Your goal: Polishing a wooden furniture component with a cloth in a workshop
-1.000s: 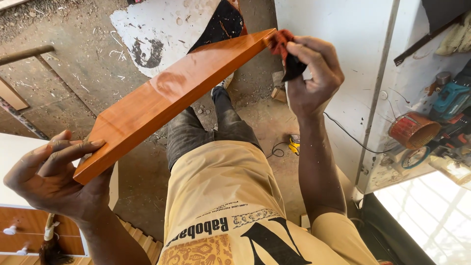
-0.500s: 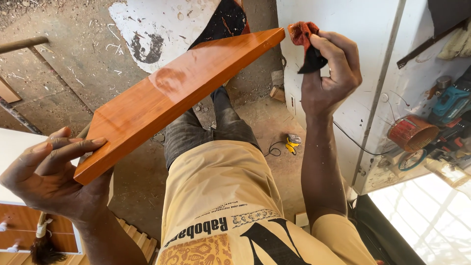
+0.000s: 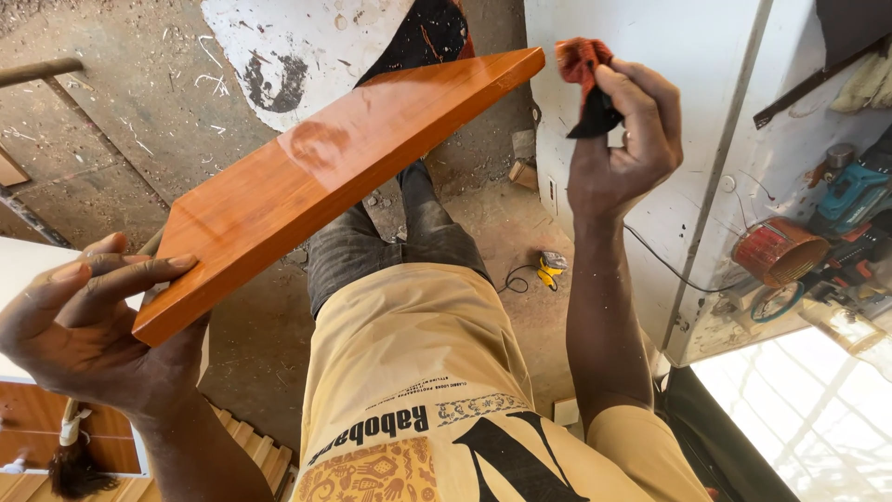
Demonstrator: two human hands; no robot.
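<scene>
Two hands up: my left hand has its fingers clamped on the near end of the orange board, held in air; right hand pinches a red-black rag just off the board's far end, not touching.

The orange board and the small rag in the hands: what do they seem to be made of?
The board looks like wood with a glossy orange-brown stain or varnish: grain lines and a shiny reflection show on its face. The left hand holds its near end. The rag, pinched in the right hand, looks like soft cloth, red and black, crumpled in folds.
</scene>
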